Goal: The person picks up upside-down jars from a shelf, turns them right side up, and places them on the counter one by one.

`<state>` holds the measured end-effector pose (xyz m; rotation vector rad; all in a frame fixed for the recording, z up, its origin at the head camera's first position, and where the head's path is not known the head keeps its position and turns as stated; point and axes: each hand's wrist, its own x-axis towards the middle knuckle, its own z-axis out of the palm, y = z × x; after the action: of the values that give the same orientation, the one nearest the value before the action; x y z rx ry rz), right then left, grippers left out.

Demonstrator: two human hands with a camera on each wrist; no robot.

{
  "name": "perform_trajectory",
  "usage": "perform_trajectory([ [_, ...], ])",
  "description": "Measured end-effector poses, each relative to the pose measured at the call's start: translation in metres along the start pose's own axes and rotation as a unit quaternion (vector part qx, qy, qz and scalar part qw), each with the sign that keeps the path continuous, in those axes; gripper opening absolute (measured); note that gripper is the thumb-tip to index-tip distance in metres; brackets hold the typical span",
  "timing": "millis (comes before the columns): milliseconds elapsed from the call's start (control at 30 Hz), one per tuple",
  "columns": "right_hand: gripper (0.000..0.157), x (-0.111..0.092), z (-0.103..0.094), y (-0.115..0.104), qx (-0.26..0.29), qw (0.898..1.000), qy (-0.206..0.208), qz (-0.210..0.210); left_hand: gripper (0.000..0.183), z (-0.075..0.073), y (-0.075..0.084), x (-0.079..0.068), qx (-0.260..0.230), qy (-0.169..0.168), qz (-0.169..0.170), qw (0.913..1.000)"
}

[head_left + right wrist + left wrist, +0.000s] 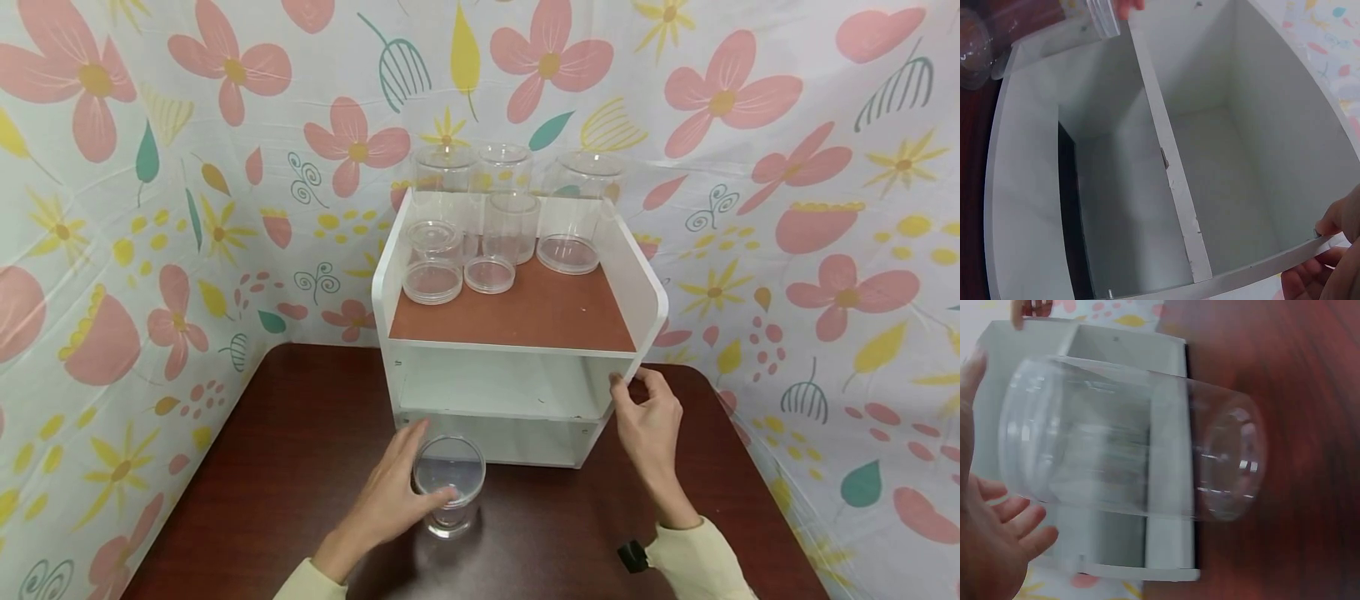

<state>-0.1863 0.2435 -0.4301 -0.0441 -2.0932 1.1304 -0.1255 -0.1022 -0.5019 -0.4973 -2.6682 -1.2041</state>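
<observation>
A clear plastic jar (450, 483) stands upright before the shelf unit, near its lower left corner. Around its upper part is my left hand (393, 492), thumb and fingers spread; in the left wrist view the fingers (1025, 525) look loosely extended beside the jar's lid end, and firm contact cannot be made out. My right hand (651, 417) pinches the front edge of the right side panel of the white shelf unit (510, 346), thumb inside and fingers outside. The right wrist view shows that grip beside the bare upper compartment (1210, 169).
On the brown top board (540, 312) stand several clear jars, including a short lidded one (432, 262) at front left and a wide one (573, 217) at back right. A dark wooden table (300, 450) carries the unit. Flower-patterned cloth (225, 167) hangs behind and on both sides.
</observation>
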Motion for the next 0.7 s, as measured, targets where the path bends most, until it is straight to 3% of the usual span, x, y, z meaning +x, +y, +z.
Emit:
perform_trajectory([
  [267,0.018,0.000,0.000,0.001,-0.009,1.000,0.000,-0.001,0.069,-0.031,0.033,0.010,-0.035,0.085,0.070,0.9933],
  [500,0.018,0.000,0.000,0.001,-0.010,1.000,0.001,-0.002,0.056,-0.065,0.066,0.034,-0.077,0.116,0.148,0.9791],
  [700,0.017,0.001,0.000,0.001,-0.011,1.000,0.001,-0.003,0.055,-0.091,0.098,0.065,-0.105,0.120,0.186,0.9695],
])
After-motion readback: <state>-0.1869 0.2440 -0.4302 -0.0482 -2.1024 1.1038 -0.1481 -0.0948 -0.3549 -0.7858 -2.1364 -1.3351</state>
